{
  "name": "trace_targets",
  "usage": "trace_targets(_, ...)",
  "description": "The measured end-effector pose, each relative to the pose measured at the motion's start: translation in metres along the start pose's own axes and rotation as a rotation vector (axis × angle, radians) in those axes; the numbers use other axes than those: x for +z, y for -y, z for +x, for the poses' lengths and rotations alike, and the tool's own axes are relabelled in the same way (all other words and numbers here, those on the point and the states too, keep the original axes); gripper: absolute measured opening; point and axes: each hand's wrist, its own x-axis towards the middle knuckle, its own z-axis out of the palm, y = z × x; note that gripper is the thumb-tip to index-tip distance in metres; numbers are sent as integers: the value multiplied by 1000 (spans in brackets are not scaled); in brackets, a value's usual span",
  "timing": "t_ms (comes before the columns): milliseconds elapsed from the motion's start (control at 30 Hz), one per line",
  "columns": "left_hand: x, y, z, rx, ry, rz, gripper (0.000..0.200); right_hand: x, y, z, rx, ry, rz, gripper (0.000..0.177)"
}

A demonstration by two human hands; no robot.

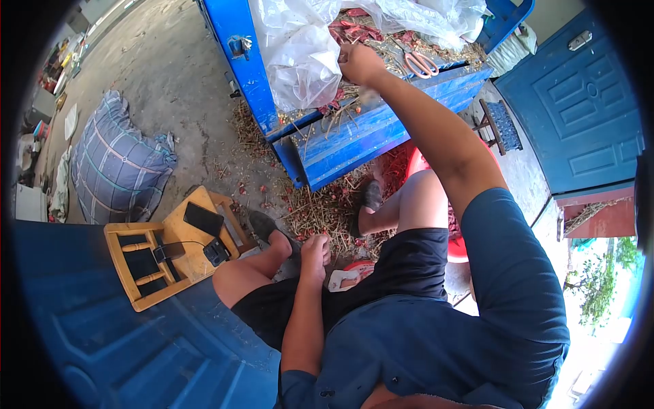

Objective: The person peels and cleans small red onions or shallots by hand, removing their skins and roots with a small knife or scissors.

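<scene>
Nearest, low between the bare knees: left hand [315, 249], fingers curled into a loose fist, nothing visible inside it; set against the left knee, well apart from the heap above. Just beside that knee, a low wooden stool [178, 269], with a dark phone [202, 218] and a small black pack on a cable lying on it; around the feet, a litter of dry stalks [320, 208] and red scraps.

Farther up, at the end of the outstretched right arm: right hand [360, 63], clenched, back of the hand toward the camera, over the near rim of the blue cart [354, 140]; whether anything is pinched inside, impossible to tell. Touching or just beside the fist on its left, a crumpled clear plastic bag [300, 61] hanging over the cart's edge; under and behind the fist, dried red chillies [355, 31], dark red, shrivelled, tangled with pale straw-coloured stems, heaped in the cart bed and partly beneath the plastic.

Just to the right of the fist, scissors [420, 63] with orange handles, flat on the heap; long axis slanted, handles toward the person, blades pointing away and leftward; near the right hand, well apart from the left.

Beyond, to the left, a checked sack [116, 163] on the concrete; to the right, a blue panelled door [579, 116].
</scene>
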Motion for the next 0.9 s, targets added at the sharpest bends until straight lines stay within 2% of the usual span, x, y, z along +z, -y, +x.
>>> trace_targets(33,2,0,3,-5,18,2,11,-4,-3,-5,1,-2,-6,36)
trace_targets(100,8,1,6,-14,21,20,11,-13,-10,-18,-12,-116,297,36)
trace_targets(133,11,1,6,-26,16,39,11,-13,-19,-22,-9,-121,293,36)
trace_targets(200,14,3,7,-37,34,41,11,-11,-35,-31,-132,-302,601,36)
trace_targets(233,15,4,6,-50,44,42,10,-16,-32,-47,-107,-365,694,36)
trace_targets(267,17,4,6,-41,49,46,10,-20,-29,-70,-141,-385,758,28)
trace_targets(300,18,3,5,-46,44,52,10,-41,0,-111,-169,-203,1113,19)
trace_targets(333,19,4,3,-51,37,57,10,-47,-1,-135,-198,-89,977,21)
trace_targets(367,17,6,4,-42,46,86,12,-45,9,-169,-148,-26,969,22)
trace_targets(400,16,8,4,-33,42,87,12,-31,15,-203,29,68,926,21)
trace_targets(433,16,9,3,-49,44,105,11,12,-10,-233,76,314,1023,18)
trace_targets(467,16,8,2,-62,47,123,11,60,-30,-270,22,290,820,18)
trace_targets(533,15,8,-3,-30,66,151,10,96,-20,-328,226,673,826,20)
trace_targets(600,14,13,-3,-57,35,138,11,121,-9,-363,224,858,945,20)
trace_targets(700,15,18,-11,36,30,137,10,136,14,-381,261,934,1138,18)
trace_targets(733,16,19,-11,84,57,91,10,141,17,-384,255,927,1138,18)
trace_targets(800,-7,29,7,129,52,126,11,149,19,-383,-98,594,927,15)
trace_targets(867,-16,31,18,173,42,155,11,144,24,-379,-166,526,879,15)
trace_targets(900,-18,32,19,135,-2,34,11,145,27,-380,-253,406,786,16)
